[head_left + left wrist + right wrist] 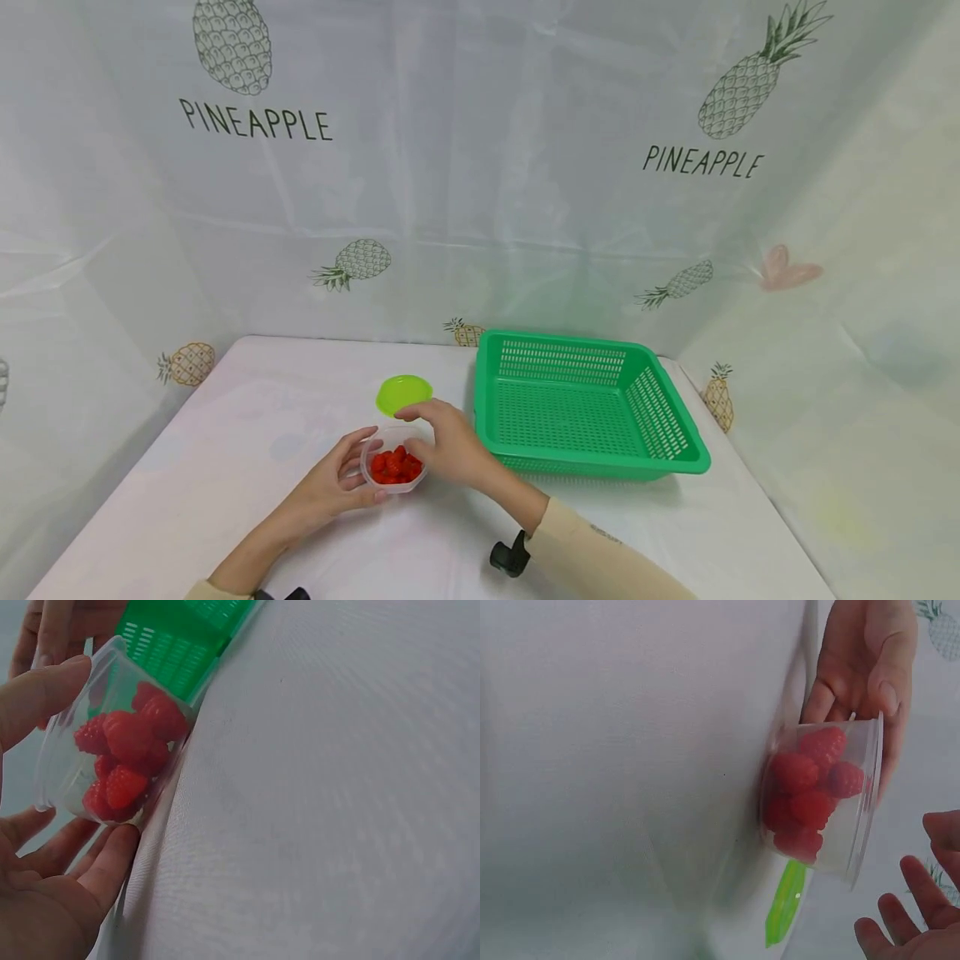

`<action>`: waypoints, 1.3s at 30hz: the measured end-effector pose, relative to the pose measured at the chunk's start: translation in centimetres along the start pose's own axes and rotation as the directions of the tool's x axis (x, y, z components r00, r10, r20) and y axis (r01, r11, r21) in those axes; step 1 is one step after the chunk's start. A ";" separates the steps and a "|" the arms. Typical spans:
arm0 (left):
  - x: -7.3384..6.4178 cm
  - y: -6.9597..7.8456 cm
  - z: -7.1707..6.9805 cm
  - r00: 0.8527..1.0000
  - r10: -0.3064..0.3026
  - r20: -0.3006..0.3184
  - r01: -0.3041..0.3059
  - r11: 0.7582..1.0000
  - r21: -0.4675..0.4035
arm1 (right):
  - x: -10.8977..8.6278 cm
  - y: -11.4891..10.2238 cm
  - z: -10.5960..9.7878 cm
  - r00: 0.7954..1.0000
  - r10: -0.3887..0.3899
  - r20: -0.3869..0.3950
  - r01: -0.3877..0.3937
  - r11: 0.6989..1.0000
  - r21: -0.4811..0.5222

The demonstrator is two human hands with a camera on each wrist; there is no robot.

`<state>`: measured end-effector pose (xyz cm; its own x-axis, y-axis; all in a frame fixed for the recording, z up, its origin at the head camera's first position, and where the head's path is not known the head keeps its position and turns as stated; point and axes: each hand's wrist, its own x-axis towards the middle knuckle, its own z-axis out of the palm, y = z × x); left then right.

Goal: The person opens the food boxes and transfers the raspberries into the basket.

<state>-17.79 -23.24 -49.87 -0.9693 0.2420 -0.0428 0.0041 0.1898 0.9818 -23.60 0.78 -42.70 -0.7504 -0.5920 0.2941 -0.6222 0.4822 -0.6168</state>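
Observation:
A clear plastic tub [393, 437] stands on the white-covered table. Several red raspberries [395, 467] fill its lower part; the right wrist view shows them through the wall [810, 799]. My left hand [330, 485] steadies the tub from the left, thumb at the rim and fingers curved round the far side. Over the tub's right side hovers my right hand [455, 447], its fingers spread and slightly bent, with nothing between them. In the right wrist view those fingers [919, 889] are apart from the tub. A lime-green round lid [403, 395] lies just behind the tub.
Right of the tub, a green slotted plastic basket [592, 463] stands near the back of the table. A white sheet [480, 183] printed with pineapples hangs behind and at the sides. A black device [512, 554] is strapped at my right wrist.

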 end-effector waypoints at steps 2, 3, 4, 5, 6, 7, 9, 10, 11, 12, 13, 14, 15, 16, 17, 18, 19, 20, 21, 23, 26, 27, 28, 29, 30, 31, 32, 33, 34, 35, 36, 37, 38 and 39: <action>0.0 0.0 0.0 1.000 -0.001 -0.003 0.001 1.000 0.000 | -0.1 0.0 -0.1 1.000 -0.025 0.015 0.025 0.999 -0.028; -0.1 0.0 0.0 1.000 -0.002 -0.004 0.002 1.000 0.004 | -0.2 -0.1 -0.1 0.999 -0.034 0.023 0.035 0.999 -0.038; -0.1 0.0 0.0 1.000 -0.008 -0.009 0.008 1.000 0.005 | -0.3 -0.1 -0.2 0.999 -0.038 0.030 0.040 0.998 -0.045; -0.1 0.0 0.0 1.000 -0.012 -0.012 0.012 1.000 0.007 | -0.3 -0.2 -0.2 0.999 -0.037 0.038 0.039 0.998 -0.047; -0.1 0.0 0.0 1.000 -0.018 -0.013 0.018 1.000 0.005 | -0.4 -0.2 -0.2 0.998 -0.035 0.043 0.037 0.998 -0.047; -0.1 0.1 0.1 1.000 -0.025 -0.014 0.025 1.000 0.005 | -0.4 -0.2 -0.2 0.998 -0.030 0.046 0.032 0.999 -0.042; -0.1 0.1 0.1 0.999 -0.036 -0.016 0.036 0.999 0.006 | -0.5 -0.1 -0.2 0.999 -0.021 0.050 0.023 0.999 -0.036; -0.1 0.1 0.1 0.999 -0.041 -0.020 0.041 0.999 0.003 | -0.6 -0.1 -0.2 0.999 -0.016 0.051 0.018 0.999 -0.031; -0.1 0.1 0.1 0.999 -0.040 -0.021 0.040 0.999 0.005 | -0.6 0.0 -0.2 0.999 -0.011 0.053 0.013 1.000 -0.026; 0.0 0.1 0.1 0.999 -0.039 -0.020 0.039 0.999 0.006 | -0.7 0.0 -0.1 0.998 -0.011 0.055 0.012 1.000 -0.023; 0.0 0.1 0.1 0.999 -0.039 -0.021 0.039 0.999 0.007 | -0.7 0.1 -0.1 0.998 -0.010 0.057 0.011 1.000 -0.020; 0.0 0.1 0.1 0.999 -0.037 -0.021 0.037 0.999 0.007 | -0.7 0.3 0.0 0.998 -0.010 0.061 0.011 1.000 -0.019; 0.0 0.0 0.1 0.999 -0.035 -0.021 0.035 0.999 0.007 | -0.7 0.4 0.1 0.998 -0.012 0.065 0.013 1.000 -0.019; 0.0 0.0 0.1 0.999 -0.032 -0.021 0.033 0.999 0.009 | -0.7 0.4 0.2 0.998 -0.012 0.069 0.014 1.000 -0.017; 0.0 -0.1 0.1 0.999 -0.031 -0.019 0.031 0.999 0.010 | -0.7 0.5 0.3 0.997 -0.016 0.074 0.018 1.000 -0.019; 0.0 -0.1 0.1 0.999 -0.032 -0.017 0.032 0.999 0.008 | -0.7 0.6 0.4 0.997 -0.020 0.079 0.022 1.000 -0.022; 0.0 -0.1 0.1 0.999 -0.032 -0.015 0.032 0.999 0.004 | -0.7 0.7 0.6 0.996 -0.023 0.084 0.026 0.999 -0.028; 0.0 -0.1 0.0 0.999 -0.030 -0.013 0.030 1.000 0.003 | -0.7 0.7 0.6 0.996 -0.028 0.087 0.031 0.999 -0.033; 0.0 -0.1 0.0 1.000 -0.027 -0.012 0.027 1.000 0.004 | -0.7 0.7 0.7 0.995 -0.033 0.092 0.037 0.999 -0.040; 0.0 -0.1 0.0 1.000 -0.025 -0.010 0.025 1.000 0.002 | -0.7 0.7 0.9 0.995 -0.038 0.096 0.043 0.997 -0.056; 0.0 -0.1 0.0 1.000 -0.024 -0.008 0.024 1.000 0.006 | -0.8 0.7 1.1 0.994 -0.036 0.099 0.044 0.996 -0.075; 0.0 -0.1 0.0 1.000 -0.023 -0.007 0.023 1.000 0.008 | -0.8 0.8 1.1 0.995 -0.031 0.100 0.039 0.996 -0.079; 0.0 -0.1 0.0 1.000 -0.024 -0.006 0.024 1.000 0.009 | -0.8 0.8 1.2 0.995 -0.026 0.100 0.035 0.996 -0.082; 0.0 -0.1 0.0 1.000 -0.024 -0.005 0.024 1.000 0.010 | -0.8 0.8 1.2 0.995 -0.023 0.100 0.031 0.996 -0.085; -0.1 -0.1 0.0 1.000 -0.024 -0.005 0.024 1.000 0.012 | -0.8 0.8 1.3 0.995 -0.018 0.100 0.027 0.996 -0.086; -0.1 -0.1 0.0 1.000 -0.023 -0.006 0.023 1.000 0.014 | -0.8 0.9 1.3 0.995 -0.014 0.101 0.023 0.996 -0.086; -0.1 -0.1 0.0 1.000 -0.021 -0.006 0.021 1.000 0.015 | -0.7 0.9 1.4 0.995 -0.010 0.103 0.019 0.996 -0.087; -0.1 -0.1 0.0 1.000 -0.019 -0.007 0.019 1.000 0.017 | -0.7 0.9 1.4 0.995 -0.007 0.104 0.016 0.996 -0.087; -0.1 -0.1 0.0 1.000 -0.019 -0.006 0.019 1.000 0.017 | -0.7 0.9 1.5 0.994 -0.002 0.105 0.012 0.996 -0.086; -0.1 0.0 0.0 1.000 -0.019 -0.006 0.019 1.000 0.018 | -0.7 1.0 1.5 0.994 0.003 0.108 0.006 0.996 -0.084; -0.1 0.0 0.0 1.000 -0.018 -0.004 0.019 1.000 0.017 | -0.6 1.0 1.5 0.994 0.007 0.112 0.002 0.997 -0.082; -0.1 0.0 0.0 1.000 -0.019 -0.003 0.019 1.000 0.015 | -0.6 1.0 1.5 0.993 0.012 0.117 -0.003 0.997 -0.077; 0.0 0.0 0.0 1.000 -0.022 0.000 0.022 1.000 0.011 | -0.6 1.0 1.6 0.992 0.019 0.123 -0.011 0.997 -0.072; 0.0 0.0 0.0 1.000 -0.024 0.002 0.024 1.000 0.008 | -0.5 1.0 1.6 0.991 0.026 0.130 -0.017 0.998 -0.065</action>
<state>-17.75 -23.24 -49.85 -0.9686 0.2396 -0.0671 -0.0176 0.2032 0.9790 -23.43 0.55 -44.61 -0.7308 -0.6582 0.1809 -0.6224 0.5336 -0.5727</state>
